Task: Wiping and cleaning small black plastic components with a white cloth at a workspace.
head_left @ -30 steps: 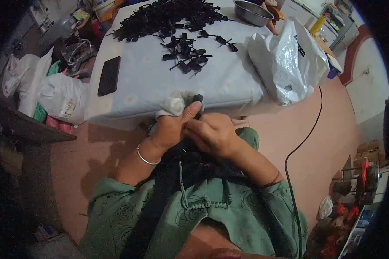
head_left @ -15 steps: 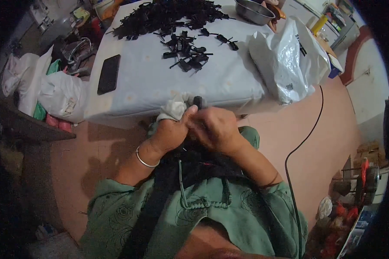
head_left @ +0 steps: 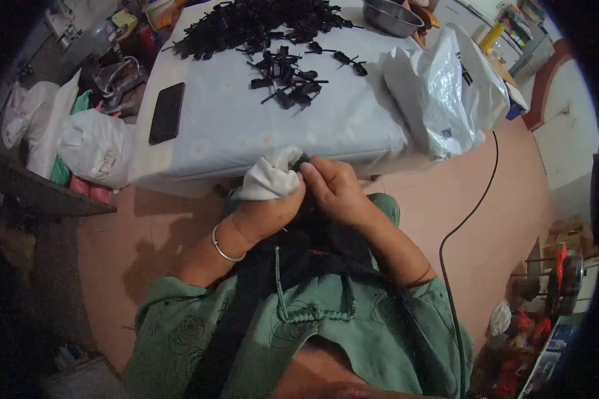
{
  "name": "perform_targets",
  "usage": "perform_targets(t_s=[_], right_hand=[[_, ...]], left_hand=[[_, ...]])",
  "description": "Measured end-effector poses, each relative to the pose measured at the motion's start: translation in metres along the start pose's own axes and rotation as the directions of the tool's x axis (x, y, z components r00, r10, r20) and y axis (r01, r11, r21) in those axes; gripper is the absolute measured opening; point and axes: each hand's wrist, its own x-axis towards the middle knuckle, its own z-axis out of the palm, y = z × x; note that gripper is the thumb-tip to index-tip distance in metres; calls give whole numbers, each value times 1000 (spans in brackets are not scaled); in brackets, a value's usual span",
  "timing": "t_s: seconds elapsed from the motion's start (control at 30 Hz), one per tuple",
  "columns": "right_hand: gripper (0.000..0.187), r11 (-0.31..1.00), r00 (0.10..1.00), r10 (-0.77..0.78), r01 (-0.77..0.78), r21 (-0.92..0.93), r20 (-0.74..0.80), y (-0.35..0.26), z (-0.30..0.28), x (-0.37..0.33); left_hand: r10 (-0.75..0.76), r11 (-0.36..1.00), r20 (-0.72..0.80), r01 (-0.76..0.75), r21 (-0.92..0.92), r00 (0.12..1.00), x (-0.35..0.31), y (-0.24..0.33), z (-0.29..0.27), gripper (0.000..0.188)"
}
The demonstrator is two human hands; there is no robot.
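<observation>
Clutching wht cloth (head_left: 268, 178) in L hand (head_left: 273, 210), pinching small blk part (head_left: 300, 161) w/ R hand (head_left: 336, 190) against cloth, by near edge of tabletop (head_left: 219, 126).

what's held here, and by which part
The left hand holds a bunched white cloth along its near side; the right hand pinches a small dark piece, which part unclear.

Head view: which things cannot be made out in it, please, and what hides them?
All in the head view:
Dark piece: shape mostly hidden by the white cloth and the right hand.
Left hand: most fingers hidden by the cloth, so its grip is unclear.
Pile of black parts: far end cut off by the upper edge; overlapping pieces cannot be counted.
White plastic bag: contents, if any, hidden by its walls.
</observation>
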Motion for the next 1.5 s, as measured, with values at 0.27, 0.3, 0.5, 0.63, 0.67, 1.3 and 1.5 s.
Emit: perform_targets(t_s=[0.27,0.3,0.5,0.63,0.67,1.3,1.5], right_hand=[[26,943,988,121,-84,322,-96,26,26,-1],[26,943,988,124,-87,321,-97,30,29,-2],[21,811,963,241,-268,520,122,21,9,-3],[21,969,990,29,6,246,-138,35,6,-6],[19,982,999,24,-18,187,-31,32,0,-10],[22,988,997,-62,55,145,42,16,1,4],[25,945,999,28,-32,325,19,22,20,0]], left_hand=[[156,965,53,-163,203,986,1,-8,5,17],[199,927,103,-221,304,975,2,-7,6,17],[-83,990,28,86,-115,996,-1,-13,6,14],[-126,958,-14,118,-263,992,2,-26,0,15],[-314,826,115,331,-457,942,1,-25,-5,18],[-179,961,185,211,-176,966,-9,-35,7,23],[-4,1000,168,1,16,986,-1,-15,6,15]])
